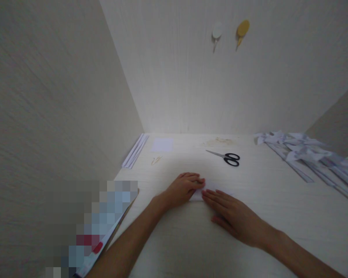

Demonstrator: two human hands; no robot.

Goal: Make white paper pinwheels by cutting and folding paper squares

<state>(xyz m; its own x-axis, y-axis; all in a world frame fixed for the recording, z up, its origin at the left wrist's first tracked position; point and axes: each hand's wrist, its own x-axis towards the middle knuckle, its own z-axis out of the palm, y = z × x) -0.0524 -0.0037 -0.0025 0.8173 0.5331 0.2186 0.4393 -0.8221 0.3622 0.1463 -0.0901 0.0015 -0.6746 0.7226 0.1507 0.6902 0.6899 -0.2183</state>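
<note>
A piece of white paper (196, 195) lies flat on the table in front of me, largely covered by my hands. My left hand (187, 187) rests on its left part, fingers stretched out and pointing right. Over its right part lies my right hand (229, 210), palm down with the fingers extended toward the left. The fingertips of both hands come close together over the paper. Beyond them, a pair of scissors (224, 156) with black handles lies with its blades pointing left.
Pinwheel-like folded papers on sticks (304, 154) are piled at the right. Rolled or folded paper strips (135, 151) lie by the left wall, beside a square paper sheet (162, 144). Small pale sticks (156, 160) and thin tan bands (220, 141) lie farther back. Two hooks (243, 29) are on the wall.
</note>
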